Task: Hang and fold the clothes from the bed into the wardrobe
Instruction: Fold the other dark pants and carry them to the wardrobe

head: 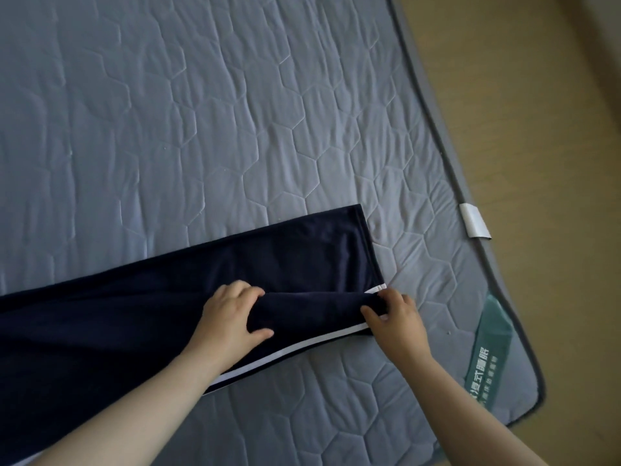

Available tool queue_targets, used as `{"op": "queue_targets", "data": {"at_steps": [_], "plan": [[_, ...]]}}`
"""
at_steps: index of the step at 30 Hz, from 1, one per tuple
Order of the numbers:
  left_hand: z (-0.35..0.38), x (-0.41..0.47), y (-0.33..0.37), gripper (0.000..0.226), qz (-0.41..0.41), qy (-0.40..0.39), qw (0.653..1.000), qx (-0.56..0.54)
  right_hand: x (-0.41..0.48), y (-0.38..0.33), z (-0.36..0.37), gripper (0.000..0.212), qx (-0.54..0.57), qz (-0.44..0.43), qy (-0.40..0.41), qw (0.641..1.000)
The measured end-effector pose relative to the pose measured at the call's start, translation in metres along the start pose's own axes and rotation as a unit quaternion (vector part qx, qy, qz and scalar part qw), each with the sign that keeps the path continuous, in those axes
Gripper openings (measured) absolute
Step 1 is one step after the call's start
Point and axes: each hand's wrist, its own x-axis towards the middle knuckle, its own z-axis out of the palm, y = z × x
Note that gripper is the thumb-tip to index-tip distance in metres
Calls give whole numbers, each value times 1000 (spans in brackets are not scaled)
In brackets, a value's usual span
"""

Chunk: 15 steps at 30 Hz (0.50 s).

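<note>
My left hand (232,314) is curled round a raised fold of the navy garment (188,280), fingers over the top of the fold and thumb tucked under its near side. My right hand (396,317) pinches the same fold at its right end, at the corner of the cloth, with the thumb on the near side and the fingers behind. The garment lies flat on the bed (201,112), stretched from the left edge of my view towards the right, its far hem straight and square. A white stripe (302,348) runs along its near edge, from under my left forearm to my right hand. The bed's cover is grey-blue, quilted in 6-sided shapes, with a darker piped border. A green label (490,351) with white characters sits near the bed's right corner, well apart from the garment, and a white tag (475,220) is folded over the border further up. Beyond the border is a tan wooden floor (537,95).
</note>
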Motion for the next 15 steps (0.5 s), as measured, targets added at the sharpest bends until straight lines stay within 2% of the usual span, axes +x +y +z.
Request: {"op": "queue_targets", "data": {"at_steps": [3,5,6,7,9,11,13,15], "plan": [[8,-8,3,100,5,-34,995,95,-3,3,-1,63,-30,-2,-16,999],[14,-17,6,100,26,-3,993,115,-4,3,-2,76,-54,-19,-37,998],[19,-20,6,92,41,32,992,111,-4,4,-2,78,-77,-31,-52,995],[24,-23,5,82,53,66,991,99,-4,6,-2,75,-106,-46,-57,992],[29,-28,4,66,40,49,995,81,-4,8,-3,57,-139,-85,-28,986],[37,-31,2,57,11,-7,996,90,-4,8,-5,32,-124,-128,25,984],[42,-31,0,44,-3,-20,993,113,-5,4,-10,11,-93,-163,78,979],[42,-32,-1,25,-11,-16,996,91,-3,-4,-13,8,-57,-181,105,976]]}}
